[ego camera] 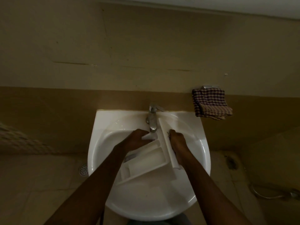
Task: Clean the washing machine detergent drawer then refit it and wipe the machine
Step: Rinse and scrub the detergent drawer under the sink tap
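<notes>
White ceramic sink [100, 124] serves as our reference. We find the detergent drawer [155, 158] tilted inside its basin. Our left hand [137, 138] curls round the drawer's rear corner; our right hand [177, 140] grips its front panel. Checked cloth [211, 103] hangs above the sink's right rim. Tap [152, 120] stands at its back rim.

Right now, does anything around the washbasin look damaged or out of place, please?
The wall above the washbasin has cracked lines. The checked cloth hangs bunched. The detergent drawer, gripped by left hand and right hand, looks intact.
</notes>
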